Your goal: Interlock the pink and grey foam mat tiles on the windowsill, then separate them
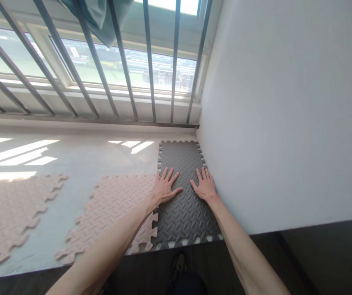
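Dark grey foam floor mat [184,219] with jigsaw edges and a raised leaf-like tread lies flat along the white wall. Its far part [180,155] reaches toward the corner below the railing; a faint seam seems to cross it near my fingertips. My left hand [164,187] rests on the mat's left side, fingers spread. Near the wall, my right hand [205,186] lies on the right side, fingers stretched out. Neither hand grips anything. A pink foam mat [114,205] sits to the left, its right edge against the grey one; my left forearm hides part of it.
Another pink foam mat [12,213] lies farther left on the pale ledge [59,213]. Metal railing bars [129,82] stand before the window, with teal cloth [102,20] behind them. The white wall [280,123] bounds the right side. A shoe [179,264] shows on the dark floor below.
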`<action>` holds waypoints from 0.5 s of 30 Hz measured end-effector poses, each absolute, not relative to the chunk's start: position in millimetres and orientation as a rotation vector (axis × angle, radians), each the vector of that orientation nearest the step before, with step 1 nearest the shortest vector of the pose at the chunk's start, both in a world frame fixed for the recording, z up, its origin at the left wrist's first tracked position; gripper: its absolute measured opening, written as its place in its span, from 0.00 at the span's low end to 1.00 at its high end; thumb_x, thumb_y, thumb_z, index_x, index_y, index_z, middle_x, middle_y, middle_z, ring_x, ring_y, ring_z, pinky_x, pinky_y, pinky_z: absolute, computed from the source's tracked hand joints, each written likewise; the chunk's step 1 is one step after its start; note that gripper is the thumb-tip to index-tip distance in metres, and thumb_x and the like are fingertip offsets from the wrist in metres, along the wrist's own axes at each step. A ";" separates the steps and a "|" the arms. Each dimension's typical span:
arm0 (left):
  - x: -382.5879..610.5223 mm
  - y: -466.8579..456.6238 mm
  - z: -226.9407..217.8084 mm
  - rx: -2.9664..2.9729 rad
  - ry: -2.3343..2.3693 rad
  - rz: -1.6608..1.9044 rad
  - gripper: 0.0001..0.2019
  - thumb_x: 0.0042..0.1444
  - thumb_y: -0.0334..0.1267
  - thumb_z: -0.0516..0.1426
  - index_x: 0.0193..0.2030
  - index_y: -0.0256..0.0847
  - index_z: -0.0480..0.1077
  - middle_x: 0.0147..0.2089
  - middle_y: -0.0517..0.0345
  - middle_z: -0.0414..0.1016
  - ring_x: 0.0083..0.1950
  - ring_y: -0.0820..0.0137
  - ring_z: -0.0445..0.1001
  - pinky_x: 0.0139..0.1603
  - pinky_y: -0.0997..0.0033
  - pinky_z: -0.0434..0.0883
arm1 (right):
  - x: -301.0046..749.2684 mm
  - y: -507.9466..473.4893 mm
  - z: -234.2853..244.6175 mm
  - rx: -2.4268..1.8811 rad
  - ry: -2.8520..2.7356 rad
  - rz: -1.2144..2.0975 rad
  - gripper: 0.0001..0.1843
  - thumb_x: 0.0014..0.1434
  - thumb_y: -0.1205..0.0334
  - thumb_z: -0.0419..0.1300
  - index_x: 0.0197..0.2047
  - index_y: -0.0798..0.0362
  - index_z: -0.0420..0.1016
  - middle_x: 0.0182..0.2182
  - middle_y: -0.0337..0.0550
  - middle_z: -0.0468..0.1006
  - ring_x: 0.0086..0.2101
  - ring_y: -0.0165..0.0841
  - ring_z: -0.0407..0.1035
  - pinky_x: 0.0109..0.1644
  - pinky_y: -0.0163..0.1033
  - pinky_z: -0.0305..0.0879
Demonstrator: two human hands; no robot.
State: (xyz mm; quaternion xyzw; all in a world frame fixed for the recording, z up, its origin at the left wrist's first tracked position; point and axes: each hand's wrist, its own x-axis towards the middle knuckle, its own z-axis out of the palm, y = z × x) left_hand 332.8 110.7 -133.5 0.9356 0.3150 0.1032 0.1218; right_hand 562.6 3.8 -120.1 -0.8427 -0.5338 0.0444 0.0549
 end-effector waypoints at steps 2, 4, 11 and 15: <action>329.0 105.7 -131.3 2.731 0.917 0.256 0.45 0.68 0.69 0.51 0.84 0.45 0.53 0.86 0.43 0.43 0.86 0.44 0.38 0.82 0.33 0.39 | 562.1 6.5 -112.3 -2.612 -1.629 0.229 0.46 0.74 0.38 0.51 0.83 0.58 0.48 0.82 0.59 0.41 0.80 0.49 0.38 0.81 0.57 0.39; 320.1 97.9 -128.7 2.723 0.906 0.217 0.50 0.67 0.70 0.52 0.84 0.36 0.52 0.86 0.37 0.42 0.86 0.44 0.38 0.83 0.38 0.41 | 551.4 4.6 -102.5 -2.659 -1.581 0.240 0.46 0.74 0.39 0.51 0.81 0.64 0.51 0.80 0.64 0.46 0.80 0.51 0.41 0.81 0.58 0.39; 226.4 49.2 -117.6 2.515 0.780 0.330 0.46 0.70 0.67 0.51 0.83 0.35 0.53 0.85 0.37 0.46 0.86 0.52 0.46 0.83 0.49 0.50 | 440.2 -73.8 -103.6 -2.118 -1.811 -0.050 0.40 0.78 0.42 0.44 0.82 0.58 0.50 0.82 0.54 0.46 0.80 0.44 0.39 0.83 0.58 0.39; 135.4 17.3 -115.5 2.207 0.955 0.643 0.39 0.68 0.60 0.58 0.79 0.43 0.61 0.84 0.41 0.53 0.85 0.54 0.48 0.84 0.49 0.44 | 404.4 -112.9 -121.0 -2.007 -1.946 0.024 0.37 0.78 0.45 0.46 0.83 0.49 0.48 0.81 0.47 0.48 0.80 0.41 0.42 0.83 0.57 0.43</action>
